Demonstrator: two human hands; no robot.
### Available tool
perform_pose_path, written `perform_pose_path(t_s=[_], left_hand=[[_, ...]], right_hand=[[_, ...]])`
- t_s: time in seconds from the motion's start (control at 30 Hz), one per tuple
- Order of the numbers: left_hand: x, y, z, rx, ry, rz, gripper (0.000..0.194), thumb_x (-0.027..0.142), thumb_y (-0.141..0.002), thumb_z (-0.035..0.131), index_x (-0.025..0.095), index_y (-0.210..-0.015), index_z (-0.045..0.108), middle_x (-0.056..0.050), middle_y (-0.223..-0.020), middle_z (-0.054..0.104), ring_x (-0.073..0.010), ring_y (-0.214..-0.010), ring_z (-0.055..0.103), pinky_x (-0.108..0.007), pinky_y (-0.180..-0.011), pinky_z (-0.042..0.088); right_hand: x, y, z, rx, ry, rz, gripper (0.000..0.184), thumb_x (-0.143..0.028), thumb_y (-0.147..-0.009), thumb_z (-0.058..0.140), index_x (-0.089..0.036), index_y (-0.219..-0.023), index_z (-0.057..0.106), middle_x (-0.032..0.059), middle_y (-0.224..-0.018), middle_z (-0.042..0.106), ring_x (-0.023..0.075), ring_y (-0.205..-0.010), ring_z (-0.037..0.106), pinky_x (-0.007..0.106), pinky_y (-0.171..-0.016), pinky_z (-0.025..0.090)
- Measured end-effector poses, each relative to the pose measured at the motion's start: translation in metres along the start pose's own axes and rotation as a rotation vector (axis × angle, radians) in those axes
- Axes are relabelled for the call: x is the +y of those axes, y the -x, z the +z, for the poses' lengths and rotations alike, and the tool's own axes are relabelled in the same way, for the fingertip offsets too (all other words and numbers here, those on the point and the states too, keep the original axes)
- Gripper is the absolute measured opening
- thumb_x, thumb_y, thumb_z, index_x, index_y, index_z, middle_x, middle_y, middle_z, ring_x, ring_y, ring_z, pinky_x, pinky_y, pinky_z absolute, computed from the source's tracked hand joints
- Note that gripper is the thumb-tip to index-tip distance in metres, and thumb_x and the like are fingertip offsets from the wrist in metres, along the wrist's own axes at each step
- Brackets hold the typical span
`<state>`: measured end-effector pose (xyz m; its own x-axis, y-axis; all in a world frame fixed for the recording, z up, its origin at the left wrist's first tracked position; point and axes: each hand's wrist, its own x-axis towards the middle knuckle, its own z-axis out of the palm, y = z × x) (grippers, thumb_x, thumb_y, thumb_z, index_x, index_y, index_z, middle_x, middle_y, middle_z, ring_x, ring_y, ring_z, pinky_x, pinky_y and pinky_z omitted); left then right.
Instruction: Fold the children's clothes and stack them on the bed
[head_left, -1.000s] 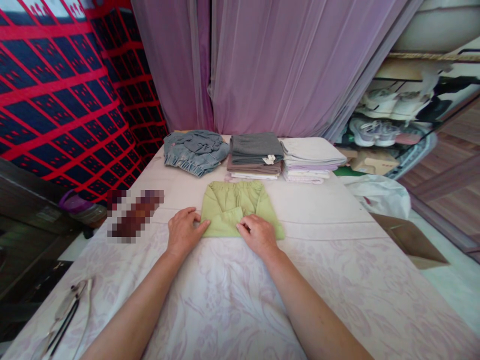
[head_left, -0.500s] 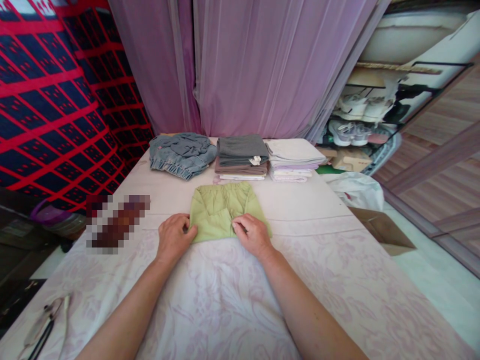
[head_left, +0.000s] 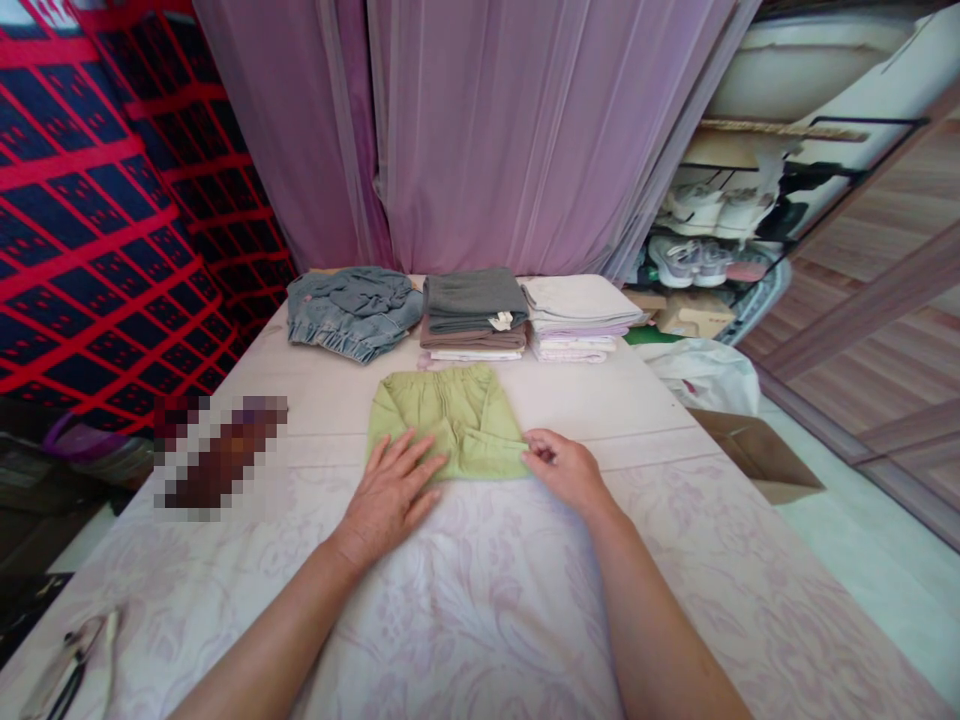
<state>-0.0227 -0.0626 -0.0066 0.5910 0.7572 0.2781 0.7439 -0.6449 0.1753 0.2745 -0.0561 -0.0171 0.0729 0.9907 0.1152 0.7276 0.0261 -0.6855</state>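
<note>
Pale green garment (head_left: 457, 400), prob. shorts or trousers w/ a gathered waistband, lay folded near the mid. of a surface (head_left: 645, 590) covered in white cloth w/ a faint mauve floral pattern. Waistband pointed away from the person; the near edge ran roughly straight, w/ a folded layer slanting across the front.

Person's L hand (head_left: 394, 490) rested palm down on the garment's lower L part, fingers spread, its grip released, pressing flat rather than holding. R hand (head_left: 562, 465) was at the garment's R edge, fingers curled; its grip pinched the edge of the green cloth btwn thumb & fingertips. Both bare forearms reached in from the near side.

Beyond the garment, along the far end, were 3 lots of clothing, L to R: a loosely bundled denim garment (head_left: 352, 315) w/ an elastic waist; a neat folded stack (head_left: 476, 300), dark grey on top w/ a small white label, brown & white below; & a white-and-lilac stack (head_left: 581, 315) just beside it.

L side of surface: a blurred-out reddish-brown item (head_left: 221, 455), &, nearer, some thin cords (head_left: 79, 660), details unclear.

Bkgd: mauve curtain (head_left: 480, 130); red & navy checked fabric (head_left: 82, 190) at L; shoes (head_left: 690, 262) on a rack, white plastic bag (head_left: 709, 375) & open cardboard box (head_left: 757, 455) at R.
</note>
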Motion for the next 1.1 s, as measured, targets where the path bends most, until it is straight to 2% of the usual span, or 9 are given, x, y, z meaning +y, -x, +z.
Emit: perform_pose_path(t_s=[0.1,0.2,0.3,0.5,0.63,0.73,0.83,0.93,1.1], left_hand=[[0.000,-0.002,0.004,-0.055,0.049,0.028,0.035,0.039,-0.091,0.048,0.028,-0.122,0.059,-0.004,-0.136,0.054,-0.0285,-0.131,0.039,-0.054,-0.109,0.023],[-0.001,-0.004,0.002,-0.055,0.093,0.013,0.027,0.036,-0.091,0.049,0.025,-0.109,0.065,-0.005,-0.123,0.062,-0.0252,-0.118,0.051,-0.049,-0.104,0.032],[0.001,-0.005,-0.002,-0.033,0.126,-0.014,0.023,0.034,-0.091,0.049,0.022,-0.100,0.067,-0.006,-0.108,0.067,-0.0224,-0.102,0.057,-0.042,-0.093,0.041],[-0.001,-0.008,-0.003,0.015,0.154,-0.119,0.027,0.033,-0.094,0.042,0.020,-0.088,0.065,-0.005,-0.087,0.066,-0.0196,-0.082,0.058,-0.035,-0.078,0.045],[-0.009,-0.011,0.001,0.138,0.109,-0.248,0.028,0.033,-0.092,0.044,0.018,-0.103,0.064,-0.009,-0.099,0.066,-0.0235,-0.094,0.057,-0.038,-0.086,0.045],[-0.014,-0.013,0.004,0.136,0.071,-0.300,0.032,0.033,-0.089,0.048,0.016,-0.113,0.061,-0.011,-0.107,0.065,-0.0265,-0.101,0.057,-0.041,-0.090,0.044],[-0.016,-0.013,0.006,0.093,0.071,-0.320,0.031,0.032,-0.088,0.049,0.017,-0.111,0.062,-0.009,-0.101,0.067,-0.0262,-0.096,0.059,-0.041,-0.087,0.045],[-0.018,-0.012,0.007,0.101,0.085,-0.342,0.030,0.031,-0.087,0.048,0.017,-0.109,0.064,-0.009,-0.098,0.068,-0.0256,-0.094,0.059,-0.040,-0.086,0.046],[-0.025,-0.005,0.003,0.164,0.161,-0.398,0.031,0.029,-0.086,0.045,0.018,-0.109,0.063,-0.008,-0.105,0.067,-0.0241,-0.099,0.059,-0.039,-0.090,0.046]], right_hand=[[0.004,-0.002,0.010,0.047,-0.138,-0.035,0.027,-0.032,-0.072,0.058,-0.024,-0.096,0.066,-0.0007,-0.077,0.068,0.0139,-0.066,0.061,0.026,-0.066,0.048],[0.008,-0.003,0.016,0.076,-0.202,-0.022,0.025,-0.036,-0.074,0.058,-0.023,-0.095,0.065,0.0000,-0.079,0.069,0.0149,-0.070,0.063,0.026,-0.067,0.049],[0.006,-0.005,0.019,0.119,-0.142,0.013,0.021,-0.037,-0.075,0.058,-0.024,-0.090,0.064,0.0001,-0.080,0.070,0.0162,-0.073,0.065,0.028,-0.068,0.049],[-0.003,-0.007,0.022,0.149,0.017,-0.003,0.012,-0.030,-0.076,0.057,-0.025,-0.085,0.063,-0.0007,-0.078,0.070,0.0160,-0.072,0.064,0.028,-0.068,0.048],[-0.004,-0.006,0.023,0.163,0.016,-0.030,0.012,-0.029,-0.076,0.058,-0.025,-0.086,0.063,-0.0005,-0.079,0.070,0.0162,-0.072,0.064,0.029,-0.069,0.048],[-0.004,-0.006,0.026,0.176,-0.042,-0.066,0.012,-0.032,-0.077,0.058,-0.025,-0.085,0.064,-0.0005,-0.077,0.069,0.0164,-0.072,0.064,0.029,-0.069,0.048],[-0.005,-0.008,0.029,0.178,-0.072,-0.057,0.012,-0.032,-0.077,0.057,-0.024,-0.083,0.064,-0.0004,-0.076,0.069,0.0165,-0.071,0.064,0.029,-0.068,0.048],[-0.005,-0.010,0.031,0.201,-0.034,-0.047,0.012,-0.030,-0.076,0.057,-0.023,-0.084,0.063,0.0009,-0.079,0.069,0.0168,-0.072,0.064,0.029,-0.069,0.048],[-0.008,-0.006,0.025,0.295,0.070,-0.162,0.016,-0.031,-0.083,0.050,-0.021,-0.083,0.063,0.0039,-0.081,0.066,0.0168,-0.072,0.061,0.028,-0.069,0.047]])
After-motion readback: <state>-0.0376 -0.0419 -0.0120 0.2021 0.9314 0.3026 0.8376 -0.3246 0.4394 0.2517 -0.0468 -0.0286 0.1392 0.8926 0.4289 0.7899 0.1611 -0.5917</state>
